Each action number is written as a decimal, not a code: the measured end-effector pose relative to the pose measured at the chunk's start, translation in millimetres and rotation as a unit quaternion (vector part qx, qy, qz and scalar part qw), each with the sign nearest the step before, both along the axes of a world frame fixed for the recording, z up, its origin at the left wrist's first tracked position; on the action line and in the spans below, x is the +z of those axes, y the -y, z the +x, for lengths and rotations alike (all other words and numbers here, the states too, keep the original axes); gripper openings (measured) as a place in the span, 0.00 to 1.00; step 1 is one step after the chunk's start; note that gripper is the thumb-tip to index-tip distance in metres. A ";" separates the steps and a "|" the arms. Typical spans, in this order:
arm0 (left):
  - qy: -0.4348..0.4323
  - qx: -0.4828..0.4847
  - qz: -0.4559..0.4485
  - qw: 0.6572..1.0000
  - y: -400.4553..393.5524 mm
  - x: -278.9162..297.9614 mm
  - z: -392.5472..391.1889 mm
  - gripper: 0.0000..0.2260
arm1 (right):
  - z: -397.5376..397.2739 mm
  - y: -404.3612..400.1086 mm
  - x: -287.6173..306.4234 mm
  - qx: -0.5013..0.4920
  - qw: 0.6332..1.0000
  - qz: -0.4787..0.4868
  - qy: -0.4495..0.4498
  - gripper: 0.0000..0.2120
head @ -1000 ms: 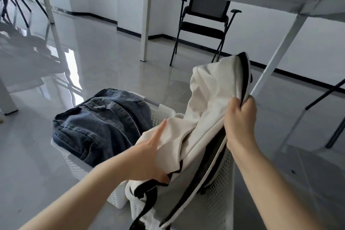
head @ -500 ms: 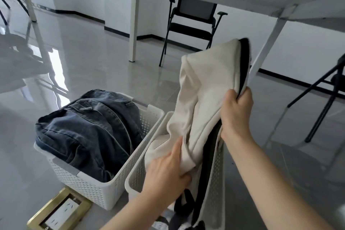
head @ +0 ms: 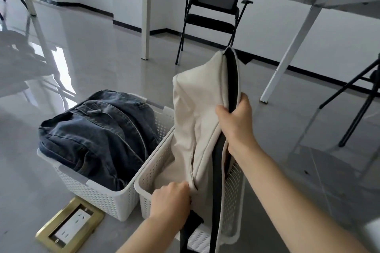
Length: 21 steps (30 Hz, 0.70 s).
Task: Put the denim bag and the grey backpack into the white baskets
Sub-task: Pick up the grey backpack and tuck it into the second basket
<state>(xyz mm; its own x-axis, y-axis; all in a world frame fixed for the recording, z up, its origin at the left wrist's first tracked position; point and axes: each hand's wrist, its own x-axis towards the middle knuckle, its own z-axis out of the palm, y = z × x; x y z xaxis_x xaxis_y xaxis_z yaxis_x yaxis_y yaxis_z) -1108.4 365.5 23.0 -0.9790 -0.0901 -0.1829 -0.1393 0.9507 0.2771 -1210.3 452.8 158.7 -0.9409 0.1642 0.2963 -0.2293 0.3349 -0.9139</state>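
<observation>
Left hand (head: pixel 171 199) dropped to pinch the grey backpack (head: pixel 202 121) low, right hand (head: pixel 236 123) clamping its edge, feeding it into the right basket (head: pixel 153 172) (denim bag (head: pixel 96 135) already binned).

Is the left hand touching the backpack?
Touching. The head view shows the left hand gripping the backpack's lower edge over the basket.

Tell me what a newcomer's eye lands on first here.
The pale grey backpack stands tall mid-frame, gripped by the right hand above and the left hand below, its bottom inside the right white basket. Left of it, the denim bag fills the other white basket.
</observation>
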 end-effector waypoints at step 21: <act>-0.278 0.318 0.564 0.710 96.3 137.0 -65.2 0.06 | 49.6 27.5 -3.2 0.326 0.889 0.298 0.122 0.40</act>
<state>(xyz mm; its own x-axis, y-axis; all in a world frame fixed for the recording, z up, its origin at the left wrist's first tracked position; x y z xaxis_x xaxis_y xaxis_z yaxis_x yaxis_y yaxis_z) -1173.6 269.2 160.0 -0.7551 -0.6491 -0.0919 -0.0127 -0.1257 0.9920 -1160.7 425.3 155.5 -0.8261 -0.5580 -0.0791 -0.3719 0.6451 -0.6675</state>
